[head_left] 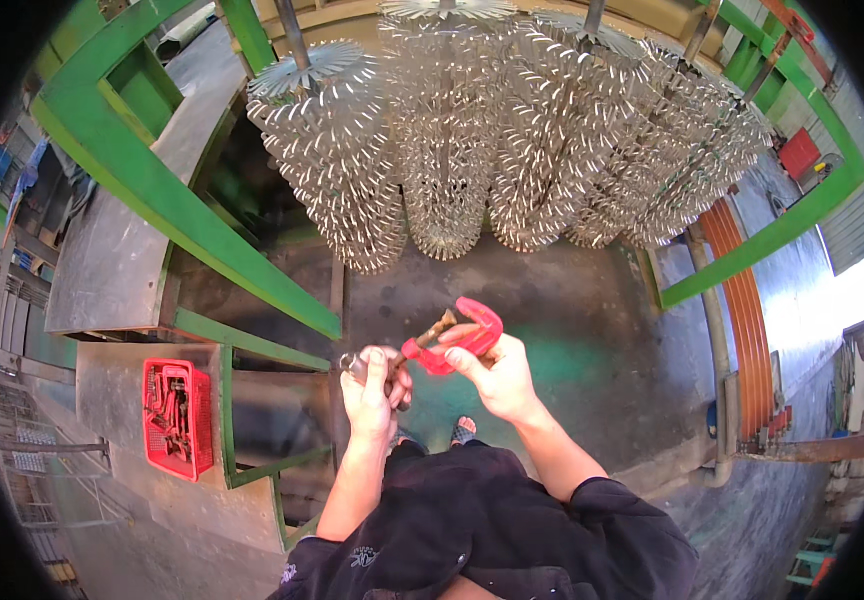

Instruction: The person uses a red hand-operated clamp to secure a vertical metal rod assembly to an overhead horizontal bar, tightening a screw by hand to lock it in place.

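Note:
A red C-clamp [493, 322] is held up in front of my body, above the dark floor. My right hand [504, 378] is closed round its curved red frame. At the clamp's other end, my left hand [377, 388] has its fingers wrapped about the screw end, where a grey metal cylinder [354, 366] sticks out to the left. A brownish threaded screw [438, 330] runs through the red frame between the hands. The left fingers partly hide how the cylinder joins the screw.
Tall stacks of shiny, toothed metal discs [447, 140] hang on rods ahead. Green steel frame beams [202, 235] flank them. On a metal table [107, 400] at left stands a red plastic basket [204, 415] of similar clamp parts. Orange-brown bars [742, 330] lie at right.

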Motion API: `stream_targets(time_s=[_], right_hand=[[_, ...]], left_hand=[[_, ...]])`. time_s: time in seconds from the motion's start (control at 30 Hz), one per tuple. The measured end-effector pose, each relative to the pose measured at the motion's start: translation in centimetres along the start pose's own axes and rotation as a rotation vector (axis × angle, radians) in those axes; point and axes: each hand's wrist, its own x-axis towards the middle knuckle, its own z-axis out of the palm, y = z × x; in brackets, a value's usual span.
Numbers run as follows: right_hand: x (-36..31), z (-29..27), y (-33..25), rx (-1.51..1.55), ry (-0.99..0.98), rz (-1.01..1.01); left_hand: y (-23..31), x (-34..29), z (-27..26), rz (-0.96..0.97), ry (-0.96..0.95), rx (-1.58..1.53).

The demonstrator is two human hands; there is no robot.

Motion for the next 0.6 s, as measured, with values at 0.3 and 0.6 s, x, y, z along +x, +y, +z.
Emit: stream_targets(time_s=[0.3, 0.6], right_hand=[[4.2, -2.7, -2.9, 0.013, -0.001, -0.117], [12.7, 1.6, -3.9, -0.142, -0.147, -0.159]], left_hand=[[0.8, 3.0, 5.0, 0.196, -0.059, -0.05], [3.7, 10.6, 0.5, 0.196, -0.024, -0.174]])
